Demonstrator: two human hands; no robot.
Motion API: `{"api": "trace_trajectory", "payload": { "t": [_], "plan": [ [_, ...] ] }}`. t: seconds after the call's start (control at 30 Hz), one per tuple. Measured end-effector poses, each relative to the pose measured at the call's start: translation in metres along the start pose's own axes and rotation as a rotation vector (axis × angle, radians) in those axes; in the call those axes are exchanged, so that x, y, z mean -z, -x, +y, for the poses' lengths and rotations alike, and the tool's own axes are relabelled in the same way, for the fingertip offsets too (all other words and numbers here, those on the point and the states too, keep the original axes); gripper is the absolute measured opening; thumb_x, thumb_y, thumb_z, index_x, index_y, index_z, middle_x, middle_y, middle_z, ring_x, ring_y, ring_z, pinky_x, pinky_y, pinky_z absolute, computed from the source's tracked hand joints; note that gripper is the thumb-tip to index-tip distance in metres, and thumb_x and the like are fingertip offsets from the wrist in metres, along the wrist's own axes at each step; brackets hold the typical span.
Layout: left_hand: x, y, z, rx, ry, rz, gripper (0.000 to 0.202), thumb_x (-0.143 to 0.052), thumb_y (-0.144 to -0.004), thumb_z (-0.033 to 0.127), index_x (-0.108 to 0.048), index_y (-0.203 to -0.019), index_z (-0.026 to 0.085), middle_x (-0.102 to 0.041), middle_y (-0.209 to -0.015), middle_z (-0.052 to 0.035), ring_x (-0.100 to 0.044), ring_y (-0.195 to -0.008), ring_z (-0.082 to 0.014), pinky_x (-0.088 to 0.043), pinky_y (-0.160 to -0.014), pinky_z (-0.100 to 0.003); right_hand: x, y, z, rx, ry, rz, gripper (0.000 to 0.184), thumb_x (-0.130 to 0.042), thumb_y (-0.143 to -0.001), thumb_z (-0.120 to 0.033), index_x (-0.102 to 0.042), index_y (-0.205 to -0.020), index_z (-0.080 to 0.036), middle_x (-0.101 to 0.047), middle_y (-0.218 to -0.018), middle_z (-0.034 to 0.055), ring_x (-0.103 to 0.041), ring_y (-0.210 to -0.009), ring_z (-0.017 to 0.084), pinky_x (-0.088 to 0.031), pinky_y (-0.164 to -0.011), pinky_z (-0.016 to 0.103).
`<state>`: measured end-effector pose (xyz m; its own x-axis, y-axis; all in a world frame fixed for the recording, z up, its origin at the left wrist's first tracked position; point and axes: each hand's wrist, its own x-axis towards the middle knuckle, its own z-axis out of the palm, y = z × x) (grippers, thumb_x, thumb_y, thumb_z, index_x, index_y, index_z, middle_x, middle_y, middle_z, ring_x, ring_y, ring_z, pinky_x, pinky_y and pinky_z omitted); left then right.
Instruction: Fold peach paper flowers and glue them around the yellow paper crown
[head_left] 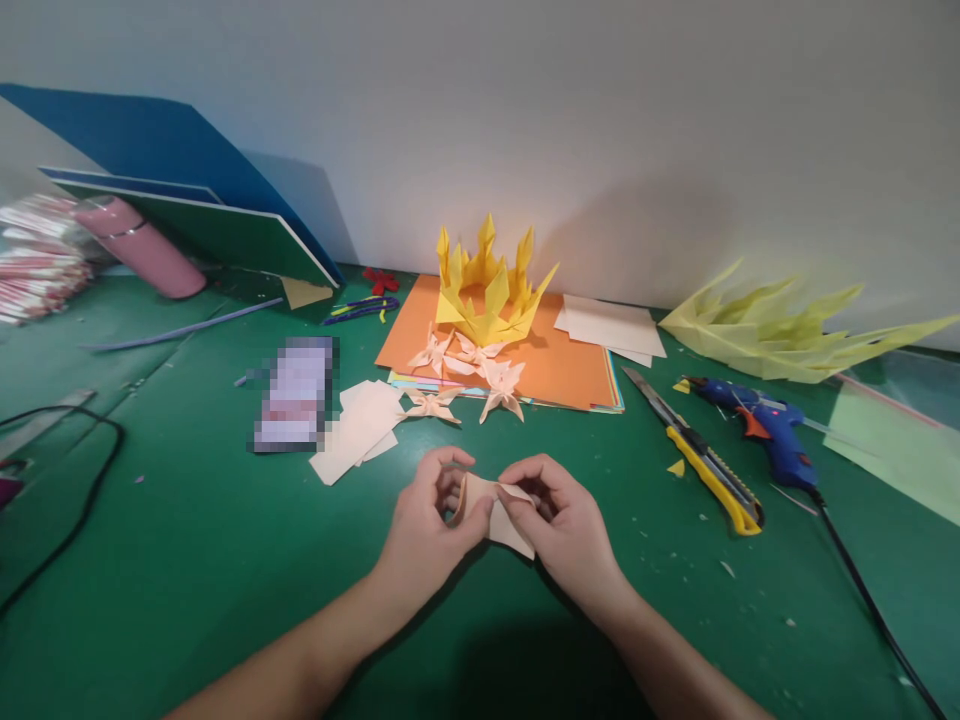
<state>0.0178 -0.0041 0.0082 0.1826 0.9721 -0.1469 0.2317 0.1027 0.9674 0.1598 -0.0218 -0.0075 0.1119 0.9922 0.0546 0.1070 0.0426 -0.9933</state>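
Observation:
Between both hands is a small peach piece of paper [512,532], its sides bent upward. My left hand [435,515] pinches its left side, thumb on top. My right hand [562,515] grips the right side in the same way, with thumb and fingers closed on a curled edge. Just beyond the hands lie several folded peach paper flowers [501,388], some on a stack of coloured paper topped by an orange sheet [577,370]. To the left of them, loose peach paper strips [364,425] overlap on the green table [225,570].
A yellow folded-paper crown [491,300] stands on the orange sheet. Rightward are a yellow utility knife [712,475], a blue glue gun [772,420] with its cord, and a pale yellow paper piece [787,335]. A blurred phone [295,395], pink bottle [142,245] and leaning boards [217,225] are leftward.

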Motion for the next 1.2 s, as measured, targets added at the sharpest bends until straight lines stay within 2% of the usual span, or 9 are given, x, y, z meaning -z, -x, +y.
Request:
{"api": "trace_trajectory", "payload": {
  "t": [0.17,0.4,0.53,0.7,0.83,0.93,1.2],
  "plan": [
    [-0.0001,0.0009,-0.0039,0.039,0.034,-0.016,0.029,-0.059,-0.072,0.025,-0.04,-0.092,0.023,-0.049,-0.061,0.0081,-0.044,-0.051,-0.0085,-0.037,-0.051,-0.021,-0.0005,0.0008,0.0004,-0.004,-0.009,0.005,0.005,-0.056,-0.072,-0.02,-0.056,-0.077,-0.021,-0.059,-0.071,-0.0012,-0.056,-0.061,0.011,-0.046,-0.055,0.021],
    [-0.0014,0.0019,-0.0041,0.028,0.076,-0.022,0.028,-0.06,-0.072,0.024,-0.037,-0.089,0.023,-0.051,-0.064,0.0075,-0.047,-0.053,-0.0085,-0.037,-0.052,-0.021,-0.0024,0.0015,-0.0007,-0.004,-0.003,0.003,0.007,-0.055,-0.072,-0.022,-0.054,-0.079,-0.021,-0.058,-0.072,-0.001,-0.056,-0.062,0.011,-0.046,-0.056,0.022],
    [-0.0015,0.0014,-0.0045,0.023,0.076,-0.046,0.033,-0.06,-0.071,0.022,-0.037,-0.095,0.023,-0.056,-0.07,0.0052,-0.052,-0.057,-0.0096,-0.042,-0.057,-0.023,-0.0022,0.002,-0.0017,0.021,0.019,0.001,0.007,-0.054,-0.072,-0.02,-0.053,-0.079,-0.022,-0.058,-0.071,-0.0014,-0.055,-0.061,0.011,-0.046,-0.056,0.022],
    [-0.001,0.0018,-0.0059,0.03,0.06,-0.063,0.036,-0.059,-0.072,0.024,-0.037,-0.101,0.022,-0.056,-0.067,0.0061,-0.052,-0.056,-0.0096,-0.042,-0.056,-0.023,-0.0016,0.0025,-0.001,0.036,0.022,0.021,0.007,-0.056,-0.073,-0.022,-0.052,-0.079,-0.022,-0.057,-0.072,-0.0012,-0.056,-0.063,0.012,-0.047,-0.058,0.023],
    [-0.0016,0.0035,-0.0036,-0.044,0.022,0.032,0.031,-0.058,-0.073,0.023,-0.039,-0.097,0.022,-0.054,-0.065,0.0076,-0.053,-0.056,-0.0088,-0.041,-0.056,-0.021,-0.0022,0.0022,-0.0029,0.018,-0.019,-0.02,0.017,-0.056,-0.074,-0.023,-0.052,-0.09,-0.022,-0.059,-0.079,0.001,-0.059,-0.071,0.014,-0.049,-0.063,0.026],
    [-0.0024,0.0049,-0.0014,-0.116,-0.016,0.113,0.028,-0.059,-0.072,0.022,-0.04,-0.092,0.022,-0.052,-0.061,0.0087,-0.051,-0.051,-0.0086,-0.041,-0.053,-0.021,-0.0017,0.0019,-0.005,0.014,0.006,-0.061,0.013,-0.053,-0.076,-0.023,-0.054,-0.089,-0.022,-0.06,-0.08,0.0013,-0.058,-0.07,0.014,-0.048,-0.064,0.026],
    [-0.0035,0.0086,-0.0027,-0.205,-0.06,0.142,0.025,-0.058,-0.074,0.021,-0.04,-0.092,0.022,-0.059,-0.061,0.0064,-0.059,-0.056,-0.0109,-0.047,-0.057,-0.024,-0.0004,0.0034,-0.0065,0.041,0.033,-0.099,0.007,-0.047,-0.081,-0.024,-0.053,-0.077,-0.021,-0.058,-0.073,-0.0003,-0.055,-0.066,0.013,-0.046,-0.062,0.024]
  ]
}}
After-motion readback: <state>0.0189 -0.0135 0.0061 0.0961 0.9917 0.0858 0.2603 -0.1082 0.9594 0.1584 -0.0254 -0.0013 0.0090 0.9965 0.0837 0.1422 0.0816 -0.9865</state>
